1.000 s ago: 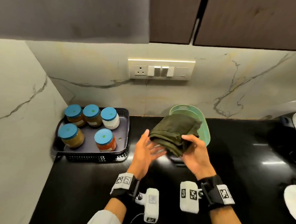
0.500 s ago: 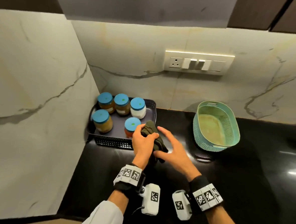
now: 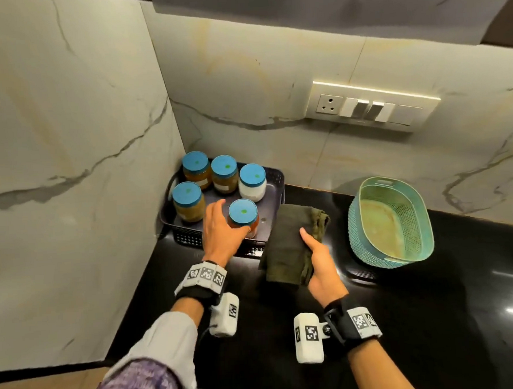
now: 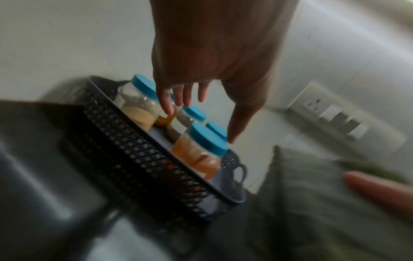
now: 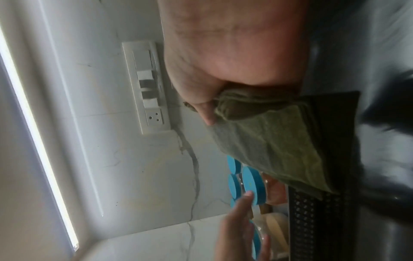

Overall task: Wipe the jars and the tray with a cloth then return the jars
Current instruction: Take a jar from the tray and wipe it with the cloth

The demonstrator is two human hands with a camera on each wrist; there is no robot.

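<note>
A dark perforated tray point(image 3: 274, 193) stands in the counter's corner and carries several blue-lidded jars. My left hand point(image 3: 224, 226) is spread open around the front jar point(image 3: 244, 214), which has orange contents. The thumb lies at the jar's near side and the fingers reach past its left. In the left wrist view the left hand point(image 4: 205, 120) has straight fingers, with the thumb tip beside that jar's point(image 4: 201, 150) lid. My right hand point(image 3: 316, 259) grips a folded dark green cloth point(image 3: 291, 243), thumb on top, just right of the tray. The cloth point(image 5: 274, 146) hangs over the tray's point(image 5: 312, 220) edge.
A teal perforated basket point(image 3: 369, 247) sits on the black counter point(image 3: 437, 318) to the right of the cloth. Marble walls close in the tray on the left and behind. A switch panel point(image 3: 370, 109) is on the back wall.
My left hand has let go of the cloth and moved left over the front jar. My right hand keeps the cloth, now held flatter beside the tray.
</note>
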